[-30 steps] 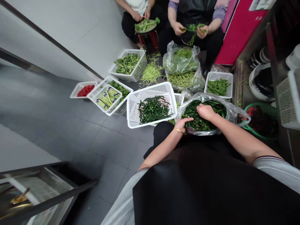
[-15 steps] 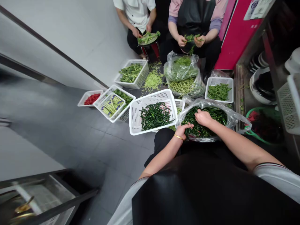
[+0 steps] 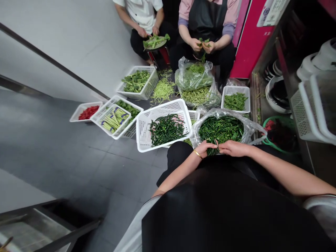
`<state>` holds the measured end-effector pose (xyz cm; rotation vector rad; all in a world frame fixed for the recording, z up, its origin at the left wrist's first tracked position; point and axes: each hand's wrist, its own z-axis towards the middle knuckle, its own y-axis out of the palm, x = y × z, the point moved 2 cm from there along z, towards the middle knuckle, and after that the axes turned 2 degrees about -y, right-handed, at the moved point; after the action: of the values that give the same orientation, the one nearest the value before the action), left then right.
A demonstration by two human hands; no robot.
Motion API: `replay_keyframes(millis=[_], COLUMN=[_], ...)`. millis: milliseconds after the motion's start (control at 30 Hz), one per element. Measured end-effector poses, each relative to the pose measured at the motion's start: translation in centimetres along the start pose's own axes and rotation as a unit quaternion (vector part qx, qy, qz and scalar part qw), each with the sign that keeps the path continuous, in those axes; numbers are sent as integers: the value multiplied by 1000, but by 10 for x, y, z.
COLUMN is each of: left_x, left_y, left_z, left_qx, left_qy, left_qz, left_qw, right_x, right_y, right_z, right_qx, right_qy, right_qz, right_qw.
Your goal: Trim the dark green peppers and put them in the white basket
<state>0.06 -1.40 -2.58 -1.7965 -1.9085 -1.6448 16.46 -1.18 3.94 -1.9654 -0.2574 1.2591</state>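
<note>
My left hand (image 3: pixel 205 148), with a gold bangle at its wrist, is closed on several dark green chili peppers at the near rim of a clear plastic bag (image 3: pixel 194 132). Touching its fingertips, my right hand (image 3: pixel 231 148) is closed in a pinch; what lies between those fingers is too small to make out. Long thin green chili peppers (image 3: pixel 223 127) fill the bag. Left of it stands a white perforated basket (image 3: pixel 143 134), tilted, with a heap of loose green chili peppers (image 3: pixel 168 130) inside.
Baskets of leafy greens (image 3: pixel 136 81), bundled green stalks (image 3: pixel 115 119) and red peppers (image 3: pixel 88 112) stand to the left. Two co-workers sit opposite, handling greens. A bag of green stems (image 3: pixel 196 94) lies ahead. A green basin (image 3: pixel 280 134) and a metal shelf are on the right.
My right hand has drawn back from the middle of the pepper bag to meet my left hand at the near rim. The view has shifted, so the surroundings sit further left.
</note>
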Motion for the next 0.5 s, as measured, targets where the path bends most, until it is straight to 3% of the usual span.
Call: replay_keyframes(millis=[67, 167, 233, 300, 400, 500], left_x=[-5, -5, 4, 16, 33, 42], left_y=[5, 13, 17, 23, 31, 27], left_z=[-2, -6, -12, -20, -28, -26], left_qx=[-7, 18, 83, 157, 203, 193], left_qy=[-13, 24, 120, 224, 282, 252], left_qz=[-2, 4, 22, 81, 171, 92], left_qw=[1000, 1000, 989, 959, 922, 944], right_x=[-3, 0, 3, 5, 3, 12], right_y=[-6, -7, -4, 1, 6, 0], right_z=[-1, 3, 9, 15, 21, 16], right_qx=[-37, -108, -76, 30, 148, 184], right_qy=[-4, 67, 140, 203, 263, 276], right_qz=[49, 169, 246, 267, 166, -59], right_qw=[998, 977, 956, 942, 939, 942])
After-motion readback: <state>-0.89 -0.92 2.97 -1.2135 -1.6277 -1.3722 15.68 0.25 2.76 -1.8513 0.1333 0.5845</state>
